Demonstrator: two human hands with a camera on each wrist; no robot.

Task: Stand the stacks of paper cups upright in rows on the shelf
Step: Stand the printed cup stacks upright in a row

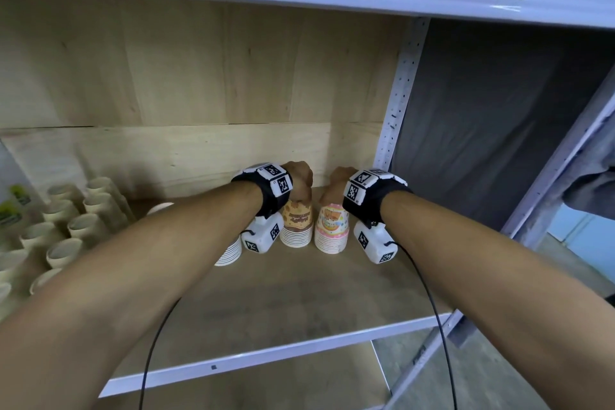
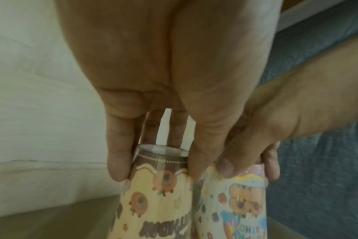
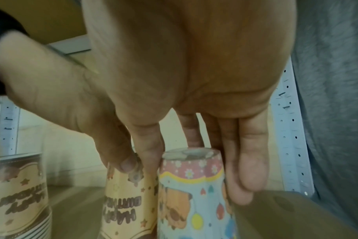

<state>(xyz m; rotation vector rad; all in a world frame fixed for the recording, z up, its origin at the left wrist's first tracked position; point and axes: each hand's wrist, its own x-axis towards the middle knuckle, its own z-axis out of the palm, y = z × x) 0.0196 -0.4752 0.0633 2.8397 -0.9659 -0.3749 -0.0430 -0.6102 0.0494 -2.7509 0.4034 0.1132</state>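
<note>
Two upside-down cup stacks stand touching on the shelf [image 1: 299, 293], brown stack [image 1: 297, 223] gripped by the left hand [image 1: 301, 176], pink stack [image 1: 331, 230] by the right hand [image 1: 336, 180], a third stack [image 1: 229, 251] and lying plain cups [image 1: 66, 226] left of them.

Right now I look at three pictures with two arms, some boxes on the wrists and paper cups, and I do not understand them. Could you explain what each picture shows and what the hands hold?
No machine works here: a person uses two bare hands. The white boxes strapped to the wrists are cameras. The big picture comes from a camera on the person's head, looking down at a wooden shelf. The other two look along each hand from the wrist.

The left hand grips the top of a brown cup stack; its fingers curl round it in the left wrist picture. The right hand grips a pink cup stack the same way. Both stacks stand mouth down, side by side near the back of the shelf. A third printed stack stands left of them, and plain cup stacks lie further left.
</note>
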